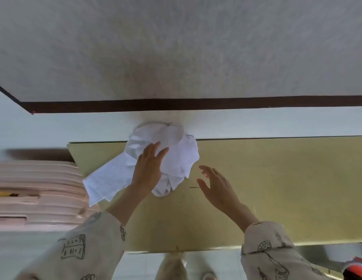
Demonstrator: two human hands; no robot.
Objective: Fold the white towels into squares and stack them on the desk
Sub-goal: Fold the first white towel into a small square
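Note:
A crumpled heap of white towels point(176, 156) lies at the far left part of the yellowish desk point(267, 178), against the wall. One flatter towel point(107, 180) sticks out of the heap and hangs over the desk's left edge. My left hand point(148, 168) rests flat on the heap with fingers straight. Just right of the heap, my right hand point(216, 186) hovers over the bare desk, fingers spread, holding nothing.
A pink ribbed object point(36, 190) stands left of the desk. The wall with a dark band point(176, 105) runs behind the desk. An orange-red thing point(358, 267) shows at the bottom right corner. My feet point(182, 267) are below the desk's near edge.

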